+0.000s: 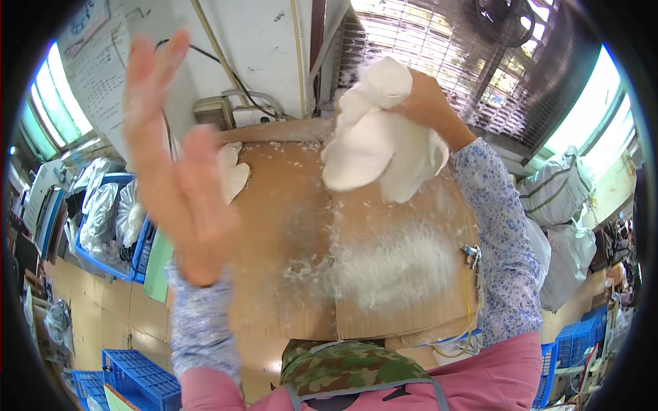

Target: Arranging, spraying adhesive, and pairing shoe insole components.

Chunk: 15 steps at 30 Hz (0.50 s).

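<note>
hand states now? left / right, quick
Left hand: open, fingers spread, raised above the cardboard-covered table, holding nothing.
Right hand: closed, gripping a white fabric piece lifted off the table.

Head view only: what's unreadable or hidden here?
- Left hand: raised open, motion-blurred; fingertip detail lost.
- Right hand: fingers buried in the white padded fabric piece it grips, so the grasp is unclear.
- White fluffy stuffing pile on the brown cardboard-covered table: too fine to tell the material.
- Second white fabric piece: partly behind the left hand.
</note>
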{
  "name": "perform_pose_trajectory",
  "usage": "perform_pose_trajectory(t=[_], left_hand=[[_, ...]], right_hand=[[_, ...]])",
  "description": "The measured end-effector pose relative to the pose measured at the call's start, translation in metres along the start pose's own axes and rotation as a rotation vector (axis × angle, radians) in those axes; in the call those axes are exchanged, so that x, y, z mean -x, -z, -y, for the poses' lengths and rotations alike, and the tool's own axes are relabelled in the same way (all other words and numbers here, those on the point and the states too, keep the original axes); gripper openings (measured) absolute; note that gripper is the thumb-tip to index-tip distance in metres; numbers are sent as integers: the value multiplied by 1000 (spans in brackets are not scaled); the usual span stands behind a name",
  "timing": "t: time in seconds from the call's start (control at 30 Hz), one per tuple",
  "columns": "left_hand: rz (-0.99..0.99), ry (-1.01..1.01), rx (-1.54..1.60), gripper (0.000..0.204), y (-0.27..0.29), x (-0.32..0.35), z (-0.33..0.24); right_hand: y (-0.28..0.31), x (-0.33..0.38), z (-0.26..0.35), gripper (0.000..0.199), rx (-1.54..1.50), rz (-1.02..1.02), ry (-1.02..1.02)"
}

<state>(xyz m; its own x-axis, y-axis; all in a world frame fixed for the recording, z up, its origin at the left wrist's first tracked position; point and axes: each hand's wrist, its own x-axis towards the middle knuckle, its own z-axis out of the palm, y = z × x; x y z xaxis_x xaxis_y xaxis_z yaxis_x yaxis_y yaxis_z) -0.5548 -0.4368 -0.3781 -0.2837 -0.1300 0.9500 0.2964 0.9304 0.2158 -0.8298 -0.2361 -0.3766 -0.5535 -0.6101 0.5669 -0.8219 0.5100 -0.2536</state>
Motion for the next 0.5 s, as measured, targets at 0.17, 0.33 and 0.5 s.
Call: perform_pose_trajectory(t=[0.17,0.33,0.5], left_hand=[[478,84,-194,65,-122,102,8],[1101,472,-231,43,-77,261,63],[946,672,-134,31,5,316,66]], right_hand=[[1,-13,42,39,-380,228,38],[4,-1,-40,46,-380,181,-160],[1,6,-49,47,21,26,-42]])
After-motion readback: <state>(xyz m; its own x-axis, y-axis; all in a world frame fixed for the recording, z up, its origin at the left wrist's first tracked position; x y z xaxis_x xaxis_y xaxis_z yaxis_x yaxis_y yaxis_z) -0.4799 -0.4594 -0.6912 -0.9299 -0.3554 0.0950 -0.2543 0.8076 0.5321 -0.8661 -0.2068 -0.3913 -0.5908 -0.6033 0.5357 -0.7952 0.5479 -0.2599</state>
